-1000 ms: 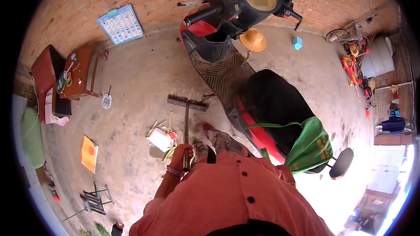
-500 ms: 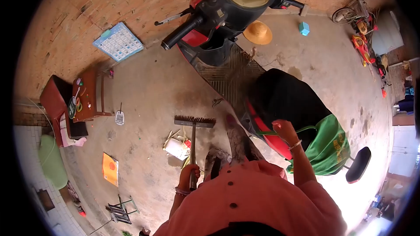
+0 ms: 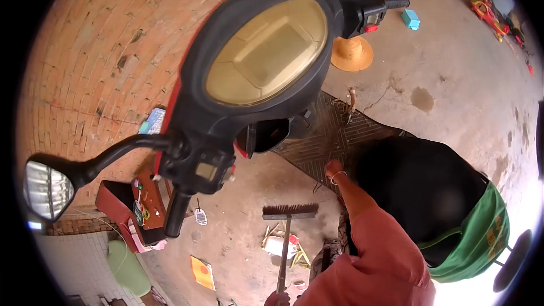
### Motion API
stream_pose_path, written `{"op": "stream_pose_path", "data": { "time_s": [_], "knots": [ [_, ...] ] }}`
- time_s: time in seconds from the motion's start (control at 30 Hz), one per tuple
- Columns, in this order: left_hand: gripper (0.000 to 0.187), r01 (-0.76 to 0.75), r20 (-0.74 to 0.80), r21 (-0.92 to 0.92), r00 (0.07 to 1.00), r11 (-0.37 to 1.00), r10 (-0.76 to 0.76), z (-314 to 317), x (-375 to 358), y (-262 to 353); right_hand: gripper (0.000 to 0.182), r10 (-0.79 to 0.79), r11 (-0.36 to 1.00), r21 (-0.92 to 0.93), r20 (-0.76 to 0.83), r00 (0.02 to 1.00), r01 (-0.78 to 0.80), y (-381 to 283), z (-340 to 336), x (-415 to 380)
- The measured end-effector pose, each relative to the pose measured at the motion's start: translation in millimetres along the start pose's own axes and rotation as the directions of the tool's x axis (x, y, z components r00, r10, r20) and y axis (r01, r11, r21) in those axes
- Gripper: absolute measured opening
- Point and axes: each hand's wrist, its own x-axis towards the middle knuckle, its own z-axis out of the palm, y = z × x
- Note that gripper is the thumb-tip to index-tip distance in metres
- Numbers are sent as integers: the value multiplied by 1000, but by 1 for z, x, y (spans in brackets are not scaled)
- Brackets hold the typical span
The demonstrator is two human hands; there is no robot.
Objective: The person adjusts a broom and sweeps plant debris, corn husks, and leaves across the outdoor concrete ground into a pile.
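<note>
My left hand point(image 3: 277, 299), at the bottom edge, is wrapped round the handle of a broom point(image 3: 285, 249). The broom's wide bristled head lies farther off on the concrete floor. My right hand point(image 3: 334, 168), with a pale bracelet at the wrist, is reached forward over the near edge of the scooter's footboard point(image 3: 317, 156). Its fingers are curled; whatever may be inside them is hidden. Right of that arm is the black scooter seat point(image 3: 419, 192), with a green cloth bag point(image 3: 476, 243) over its rear end. The scooter's handlebar console point(image 3: 266, 51) looms large in front.
A mirror point(image 3: 50, 191) juts left from the handlebar. Near the broom lie a white container point(image 3: 279, 246) and scattered stalks. An orange booklet point(image 3: 202, 272) is on the floor, and a reddish-brown desk point(image 3: 152, 201) is at left. Beyond the scooter are a straw hat point(image 3: 352, 54) and blue box point(image 3: 411, 20).
My view has moved closer to the handlebars, which now look much larger. My right hand has gone from beside the seat to the footboard. My left hand still grips the broom.
</note>
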Motion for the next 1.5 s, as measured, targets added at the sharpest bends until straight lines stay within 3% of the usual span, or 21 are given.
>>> {"op": "stream_pose_path", "data": {
  "time_s": [0.07,0.2,0.37,0.5,0.57,0.6,0.63,0.7,0.73,0.8,0.87,0.93,1.0,1.03,1.1,1.17,1.3,1.33,1.43,1.47,1.5],
  "knots": [
    [38,-48,-37,93,998,994,52,6,15,-1,22,-228,902,-418,-260,938,103,4,6,38],
    [40,-97,-81,210,990,973,116,4,41,-6,32,-85,976,-218,-356,931,6,-18,-6,27],
    [43,-140,-84,277,982,950,169,-4,54,-18,48,-115,894,-447,-287,951,-27,-7,-5,47],
    [38,-106,-73,268,989,958,130,-3,56,-23,41,-170,878,-478,-355,919,-22,3,5,59],
    [35,-98,-49,254,992,962,114,-7,58,-25,25,-323,917,-352,-389,863,185,6,2,52],
    [33,-94,-34,246,994,965,106,-10,56,-26,25,-328,915,-360,-399,856,182,5,0,54],
    [32,-91,-21,240,995,967,99,-13,55,-27,18,-484,873,-254,-337,808,417,4,-1,55],
    [29,-75,7,227,997,971,76,-22,49,-31,9,-504,816,178,-243,829,549,-16,-20,8],
    [28,-68,25,222,998,973,64,-25,47,-32,6,-398,776,470,-154,904,421,-32,-28,-23],
    [25,-61,68,216,997,975,48,-38,46,-38,4,-415,567,758,-77,906,324,-54,-41,-88],
    [23,-90,131,230,989,969,60,-53,43,-42,8,-445,456,859,-7,896,233,-72,-50,-170],
    [20,-148,204,256,974,955,96,-73,37,-47,12,-503,426,867,-12,864,260,-64,-60,-233],
    [10,15,166,93,986,996,-31,-59,22,-42,16,-575,396,873,-5,818,284,-53,-73,-298],
    [7,143,134,-45,982,989,-136,-45,10,-37,20,-574,418,853,-18,819,312,-47,-84,-333],
    [8,179,213,19,961,984,-179,-42,-7,-33,24,-570,438,830,-40,821,345,-25,-106,-394],
    [9,169,210,70,961,983,-180,-45,-20,-31,28,-606,608,582,-100,789,540,6,-135,-445],
    [8,-35,273,142,962,989,-6,-61,-50,-35,24,-509,747,351,-244,825,564,77,-173,-506],
    [11,-76,270,248,963,966,6,-58,-67,-32,21,-475,783,292,-290,831,550,92,-179,-515],
    [13,-209,299,330,948,920,108,-53,-106,-37,16,-375,894,55,-448,811,444,149,-191,-519],
    [13,-252,304,350,942,902,145,-49,-122,-38,16,-389,891,51,-431,815,452,167,-190,-511],
    [13,-262,299,335,940,905,162,-49,-131,-38,16,-435,899,-295,-530,728,323,182,-191,-502]
  ]
}}
